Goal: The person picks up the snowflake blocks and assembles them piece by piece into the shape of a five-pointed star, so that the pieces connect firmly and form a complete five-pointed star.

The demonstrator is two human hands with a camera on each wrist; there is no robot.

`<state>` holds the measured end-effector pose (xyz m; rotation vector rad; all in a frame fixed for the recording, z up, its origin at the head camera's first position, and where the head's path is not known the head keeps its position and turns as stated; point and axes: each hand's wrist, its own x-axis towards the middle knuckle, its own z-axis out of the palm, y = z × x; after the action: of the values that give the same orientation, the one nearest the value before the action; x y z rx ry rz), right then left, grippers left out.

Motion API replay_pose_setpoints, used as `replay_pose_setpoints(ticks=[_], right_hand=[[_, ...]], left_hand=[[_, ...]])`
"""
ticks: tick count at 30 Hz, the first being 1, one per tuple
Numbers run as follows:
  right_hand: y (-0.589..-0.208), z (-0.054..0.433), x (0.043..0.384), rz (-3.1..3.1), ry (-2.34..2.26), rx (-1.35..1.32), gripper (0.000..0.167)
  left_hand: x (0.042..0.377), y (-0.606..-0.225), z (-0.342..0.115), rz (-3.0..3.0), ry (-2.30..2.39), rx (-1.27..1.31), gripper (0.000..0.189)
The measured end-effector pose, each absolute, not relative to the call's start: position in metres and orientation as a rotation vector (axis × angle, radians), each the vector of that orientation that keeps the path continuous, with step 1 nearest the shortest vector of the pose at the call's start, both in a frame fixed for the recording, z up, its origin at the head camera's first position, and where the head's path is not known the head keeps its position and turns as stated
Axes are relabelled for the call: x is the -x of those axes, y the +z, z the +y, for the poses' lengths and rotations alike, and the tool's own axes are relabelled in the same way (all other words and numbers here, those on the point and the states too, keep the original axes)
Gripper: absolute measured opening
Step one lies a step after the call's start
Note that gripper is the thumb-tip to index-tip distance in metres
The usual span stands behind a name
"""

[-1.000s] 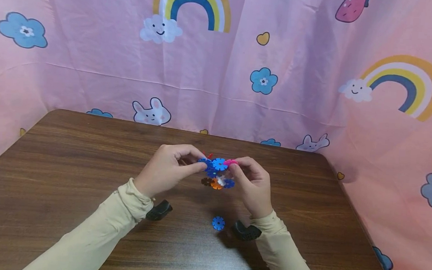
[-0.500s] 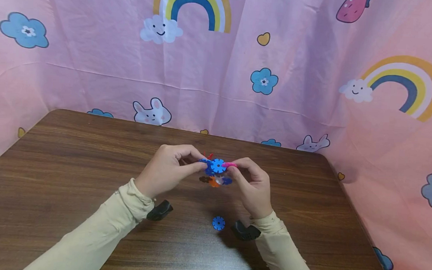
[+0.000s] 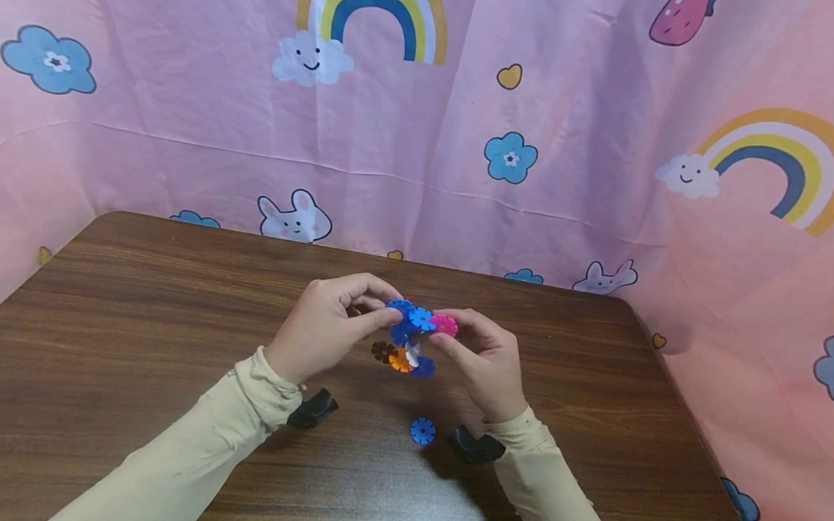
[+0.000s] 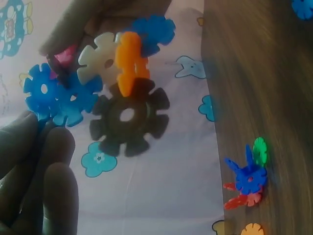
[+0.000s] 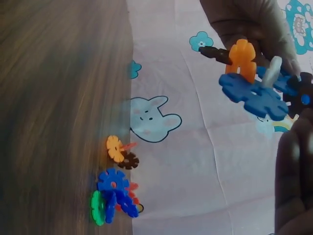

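A cluster of joined, notched snowflake discs (image 3: 401, 360) hangs above the table between both hands, with blue, orange, white and brown pieces. My left hand (image 3: 330, 319) pinches a blue disc (image 3: 399, 311) at its upper left. With thumb and fingers, my right hand (image 3: 486, 356) pinches a pink disc (image 3: 445, 325), which meets a light blue disc (image 3: 422, 319). Whether those two are slotted together cannot be told. The left wrist view shows the brown disc (image 4: 110, 122) hanging below the orange disc (image 4: 127, 63). A single blue disc (image 3: 422, 431) lies on the table nearer the body.
Beyond the hands, a blue, green and red disc cluster (image 5: 112, 181) stands near the far edge of the wooden table (image 3: 170, 309). An orange disc (image 5: 114, 148) joined with brown sits beside it. A patterned pink curtain (image 3: 425, 133) encloses the table.
The pink disc has turned from edge-on to face the camera. The hanging cluster has swung a little left and lower. Both hands keep their grip; the loose blue disc stays put.
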<state>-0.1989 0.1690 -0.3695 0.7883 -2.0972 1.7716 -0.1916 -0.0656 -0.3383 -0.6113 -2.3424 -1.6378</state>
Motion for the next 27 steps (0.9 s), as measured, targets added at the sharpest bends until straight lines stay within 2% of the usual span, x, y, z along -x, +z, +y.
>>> replay_pose_setpoints(ticks=[9, 15, 22, 27], right_hand=[[-0.3679, 0.1706, 0.2009, -2.23, 2.095, -0.691, 0.025], [-0.3662, 0.1702, 0.2005, -2.157, 2.301, -0.709, 0.02], [-0.3656, 0.1694, 0.2008, -2.238, 2.274, -0.683, 0.024], [-0.366, 0.1687, 0.2001, -2.222, 2.344, -0.669, 0.02]], left_hand=[[0.1908, -0.3372, -0.0629, -2.324, -1.759, 0.561, 0.012], [0.1924, -0.3376, -0.0611, -2.329, -1.851, 0.566, 0.014], [0.192, -0.3388, -0.0612, -2.341, -1.836, 0.552, 0.015], [0.1913, -0.3385, -0.061, -2.351, -1.845, 0.536, 0.016]])
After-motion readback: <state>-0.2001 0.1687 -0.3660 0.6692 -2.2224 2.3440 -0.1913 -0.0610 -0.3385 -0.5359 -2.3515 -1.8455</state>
